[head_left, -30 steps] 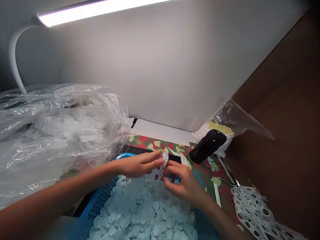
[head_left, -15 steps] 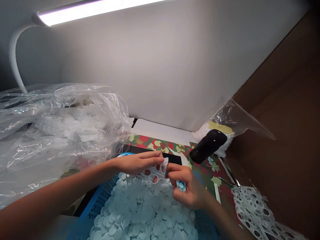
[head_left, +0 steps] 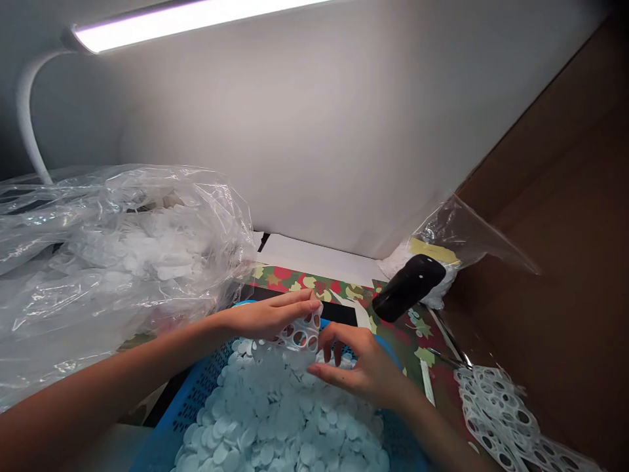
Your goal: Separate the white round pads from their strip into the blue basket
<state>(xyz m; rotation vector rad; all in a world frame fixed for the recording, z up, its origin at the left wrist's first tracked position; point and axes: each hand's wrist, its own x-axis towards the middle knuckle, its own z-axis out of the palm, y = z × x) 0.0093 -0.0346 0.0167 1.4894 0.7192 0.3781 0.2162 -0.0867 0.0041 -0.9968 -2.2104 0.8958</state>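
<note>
A clear, crinkled polythene bag bulges with white discs at the left. The left hand pinches a thin, white perforated strip, its round holes stretched, above a blue mesh-walled plastic basket heaped with flat round white discs. The right hand hangs half open and empty over them, beside the strip. Further right lies a tangle of holed white scrap.
</note>
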